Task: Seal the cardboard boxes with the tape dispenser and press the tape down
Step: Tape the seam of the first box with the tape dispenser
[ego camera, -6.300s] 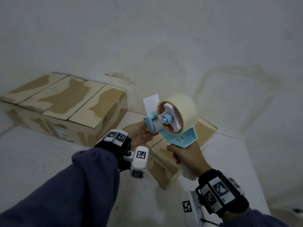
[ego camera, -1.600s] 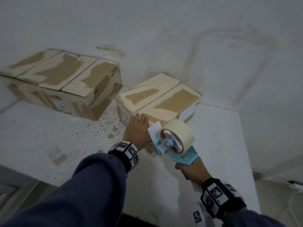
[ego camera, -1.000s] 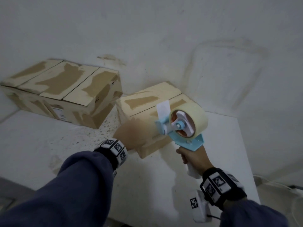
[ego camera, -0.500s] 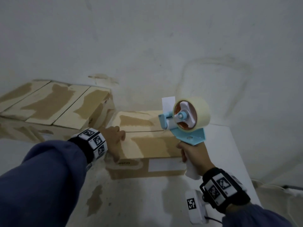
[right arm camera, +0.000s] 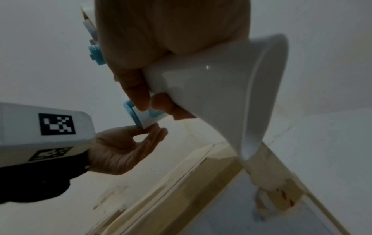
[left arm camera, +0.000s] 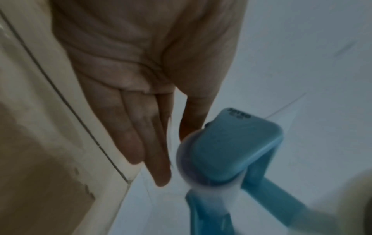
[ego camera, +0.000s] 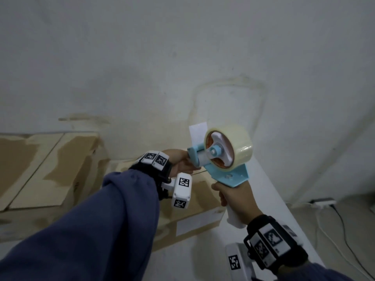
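Note:
My right hand (ego camera: 233, 197) grips the white handle (right arm camera: 221, 87) of the blue tape dispenser (ego camera: 229, 175) and holds it in the air above the small cardboard box (ego camera: 203, 201). Its cream tape roll (ego camera: 241, 147) faces me, and a white flap (ego camera: 197, 132) stands up at its front. My left hand (ego camera: 180, 161) is at the dispenser's front end. In the right wrist view my left hand's (right arm camera: 128, 149) thumb and fingers pinch the tape end (right arm camera: 148, 121) under the roller. The box's centre seam (left arm camera: 60, 95) runs below my left palm.
A larger cardboard box (ego camera: 50, 169) stands against the wall on the left, touching the small one. The white table's right edge (ego camera: 284, 209) drops to the floor, where a power strip (ego camera: 322, 201) and cables lie. The wall is close behind the boxes.
My left hand has left the small box's left end and come up to the dispenser's front, where it has taken hold of the tape end. The dispenser has stayed raised over the box.

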